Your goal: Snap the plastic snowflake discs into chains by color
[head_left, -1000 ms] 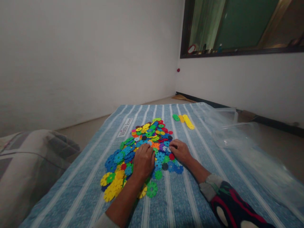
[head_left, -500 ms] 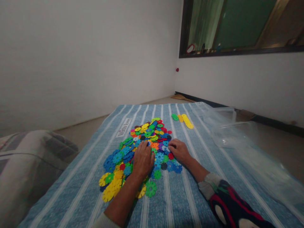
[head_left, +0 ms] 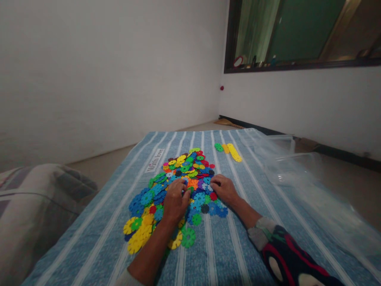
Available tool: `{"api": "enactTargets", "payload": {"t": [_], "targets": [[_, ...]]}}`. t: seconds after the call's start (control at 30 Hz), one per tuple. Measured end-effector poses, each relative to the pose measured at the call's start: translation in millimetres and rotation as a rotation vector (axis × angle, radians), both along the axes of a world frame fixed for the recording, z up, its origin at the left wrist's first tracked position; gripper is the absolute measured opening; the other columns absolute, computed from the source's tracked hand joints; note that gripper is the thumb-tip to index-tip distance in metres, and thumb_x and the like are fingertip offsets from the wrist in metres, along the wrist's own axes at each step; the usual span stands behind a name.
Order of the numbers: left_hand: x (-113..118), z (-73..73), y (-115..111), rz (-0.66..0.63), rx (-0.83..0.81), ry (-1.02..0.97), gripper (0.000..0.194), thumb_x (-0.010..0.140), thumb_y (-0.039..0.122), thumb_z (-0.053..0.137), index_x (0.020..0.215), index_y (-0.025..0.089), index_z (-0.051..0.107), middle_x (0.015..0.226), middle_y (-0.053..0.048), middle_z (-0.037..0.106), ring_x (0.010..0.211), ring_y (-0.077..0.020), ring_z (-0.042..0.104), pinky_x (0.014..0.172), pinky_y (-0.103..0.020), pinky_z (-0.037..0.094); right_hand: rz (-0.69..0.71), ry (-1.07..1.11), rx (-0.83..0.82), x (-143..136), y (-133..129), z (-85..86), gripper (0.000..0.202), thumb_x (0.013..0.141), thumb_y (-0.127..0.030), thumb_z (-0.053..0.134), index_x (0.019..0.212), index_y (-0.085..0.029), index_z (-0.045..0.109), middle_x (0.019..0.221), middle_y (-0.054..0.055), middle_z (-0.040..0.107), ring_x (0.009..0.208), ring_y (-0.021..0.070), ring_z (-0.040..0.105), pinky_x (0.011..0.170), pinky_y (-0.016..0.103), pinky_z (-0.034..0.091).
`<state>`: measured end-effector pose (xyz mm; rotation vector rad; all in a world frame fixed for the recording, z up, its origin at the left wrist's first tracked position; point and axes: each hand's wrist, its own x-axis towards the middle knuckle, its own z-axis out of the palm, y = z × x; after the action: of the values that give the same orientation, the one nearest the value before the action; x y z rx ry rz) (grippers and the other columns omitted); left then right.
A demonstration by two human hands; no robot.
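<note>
A heap of flower-shaped plastic interlocking discs in many colours lies on the striped cloth. My left hand reaches over its middle, fingers bent and thumb apart from the index finger. By its fingertips is a blue disc; no firm grip on it shows. At the heap's right edge rests my right hand, its fingers curled together beside pale blue and purple discs. Whatever is inside those curled fingers is hidden. Farther back stand rows of green discs, orange discs and yellow discs, apart from the heap.
The blue striped cloth covers the table and bears a "With love" label. Clear plastic containers and a transparent bag lie along the right side. A cloth-covered seat is at the left.
My left hand has shifted slightly left and its thumb has come away from the fingers. My right hand stays in about the same place.
</note>
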<state>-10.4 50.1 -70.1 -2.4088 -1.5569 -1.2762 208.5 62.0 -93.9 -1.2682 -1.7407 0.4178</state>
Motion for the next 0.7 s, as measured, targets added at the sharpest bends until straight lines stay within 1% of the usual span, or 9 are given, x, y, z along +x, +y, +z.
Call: {"api": "enactTargets", "payload": {"t": [0.1,0.2,0.33,0.43,0.53,0.7], "targets": [[-0.2,3.1,-1.4,-0.037,-0.001,-0.03,0.013,0.081,0.025,0.056,0.068,0.021,0.056,0.102,-0.01,0.071,0.106,-0.0258,0.062,0.096,-0.047,0.048,-0.007,-0.019,0.045,-1.2,-1.3,2.1,0.016,0.081,-0.015,0.055,0.073,-0.02,0.068,0.078,0.002,0.065,0.078,0.0157,0.06,0.077,0.027,0.046],[1.9,6.2,-4.7,-0.079,0.021,-0.041,0.015,0.083,0.027,0.055,0.071,0.02,0.059,0.103,-0.01,0.071,0.107,-0.0252,0.062,0.097,-0.046,0.049,-0.001,-0.043,0.123,-4.9,-4.0,6.2,0.013,0.083,-0.017,0.057,0.079,-0.02,0.069,0.08,0.004,0.066,0.082,0.0172,0.06,0.079,0.03,0.045],[7.1,11.0,-11.5,-0.131,0.047,-0.04,0.015,0.086,0.026,0.053,0.074,0.021,0.06,0.103,-0.009,0.071,0.108,-0.024,0.063,0.099,-0.046,0.048,0.096,-0.044,0.197,-12.4,-9.7,10.7,0.009,0.084,-0.021,0.061,0.087,-0.021,0.069,0.087,0.004,0.069,0.088,0.0182,0.061,0.084,0.032,0.046],[10.1,14.5,-16.0,-0.173,0.051,-0.017,0.016,0.086,0.026,0.052,0.073,0.021,0.06,0.103,-0.008,0.072,0.108,-0.0233,0.063,0.099,-0.045,0.049,0.183,-0.051,0.231,-17.8,-13.7,12.3,0.011,0.084,-0.02,0.061,0.09,-0.022,0.07,0.089,0.004,0.07,0.087,0.0179,0.062,0.083,0.032,0.046],[11.2,16.0,-18.0,-0.194,0.067,0.002,0.016,0.087,0.024,0.051,0.074,0.021,0.061,0.102,-0.008,0.072,0.105,-0.0226,0.064,0.097,-0.044,0.051,0.219,-0.087,0.249,-21.8,-16.3,13.3,0.011,0.084,-0.018,0.06,0.089,-0.022,0.07,0.086,0.004,0.07,0.084,0.0174,0.062,0.08,0.031,0.047],[11.0,16.1,-19.0,-0.196,0.093,0.044,0.018,0.088,0.025,0.05,0.077,0.02,0.062,0.102,-0.008,0.072,0.103,-0.0228,0.065,0.095,-0.044,0.052,0.229,-0.14,0.238,-24.5,-17.8,16.0,0.01,0.085,-0.018,0.06,0.082,-0.021,0.069,0.079,0.003,0.069,0.078,0.0167,0.061,0.076,0.03,0.046]]}}
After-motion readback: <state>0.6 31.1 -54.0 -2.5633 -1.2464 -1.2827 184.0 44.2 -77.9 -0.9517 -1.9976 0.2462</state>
